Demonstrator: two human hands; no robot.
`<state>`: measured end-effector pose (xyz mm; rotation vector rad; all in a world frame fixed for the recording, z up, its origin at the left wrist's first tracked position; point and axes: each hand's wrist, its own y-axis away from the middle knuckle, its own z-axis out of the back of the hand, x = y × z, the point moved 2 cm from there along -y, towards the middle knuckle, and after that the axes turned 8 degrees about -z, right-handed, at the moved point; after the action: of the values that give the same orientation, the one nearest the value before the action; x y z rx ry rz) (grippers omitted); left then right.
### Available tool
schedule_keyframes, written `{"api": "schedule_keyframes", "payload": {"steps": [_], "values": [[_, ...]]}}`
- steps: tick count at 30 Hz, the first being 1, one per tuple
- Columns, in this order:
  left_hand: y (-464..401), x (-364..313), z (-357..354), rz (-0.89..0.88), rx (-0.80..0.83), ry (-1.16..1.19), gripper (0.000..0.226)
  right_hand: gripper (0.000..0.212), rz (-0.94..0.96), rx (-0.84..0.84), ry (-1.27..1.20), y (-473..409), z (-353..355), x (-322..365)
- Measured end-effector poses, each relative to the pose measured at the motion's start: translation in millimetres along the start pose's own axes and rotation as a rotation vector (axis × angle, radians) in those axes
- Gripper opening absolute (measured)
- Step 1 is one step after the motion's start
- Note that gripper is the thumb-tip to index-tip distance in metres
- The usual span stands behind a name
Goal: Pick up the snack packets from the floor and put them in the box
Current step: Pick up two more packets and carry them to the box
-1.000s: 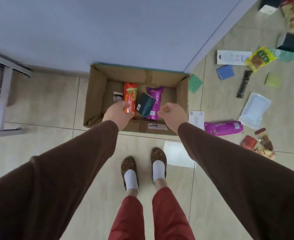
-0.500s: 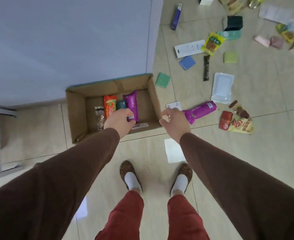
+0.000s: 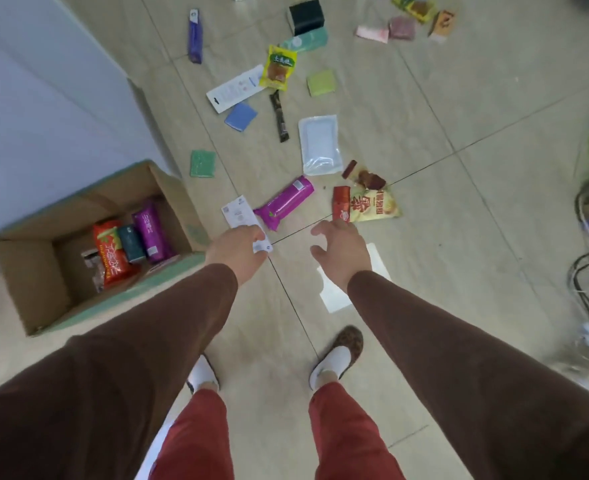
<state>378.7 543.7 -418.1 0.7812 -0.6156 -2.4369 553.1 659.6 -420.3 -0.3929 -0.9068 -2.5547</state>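
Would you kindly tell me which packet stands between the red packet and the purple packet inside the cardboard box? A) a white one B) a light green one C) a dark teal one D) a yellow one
C: a dark teal packet stands between the red packet and the purple packet in the cardboard box.

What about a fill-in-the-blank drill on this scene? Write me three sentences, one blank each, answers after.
1. The cardboard box stands on the floor against the ____.
2. The packet upright in the box between the red packet and the purple packet is dark ____.
3. The magenta packet on the floor lies nearest the two ____, both empty.

Answers: wall; green; hands
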Motion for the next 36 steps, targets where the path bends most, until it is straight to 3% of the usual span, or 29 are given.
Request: {"api": "schedule_keyframes", "payload": {"steps": [6,15,25,36], "values": [[-48,-121,-16,-0.070,-0.006,0.003,0.037,0.033,-0.049,-0.023,0.021,-24,77,-95],[-158,-230,-9,-0.103,0.024,0.018,0.037,0.032,-0.061,-0.018,0.011,-120,173,-168],[-298,-331,10,-0.027,0.052,-0.001,0.034,0.032,-0.103,-0.031,-0.071,-251,277,-241],[-463,-471,25,0.051,-0.044,0.116,0.038,0.036,-0.072,0.006,-0.057,-412,414,-340]]}}
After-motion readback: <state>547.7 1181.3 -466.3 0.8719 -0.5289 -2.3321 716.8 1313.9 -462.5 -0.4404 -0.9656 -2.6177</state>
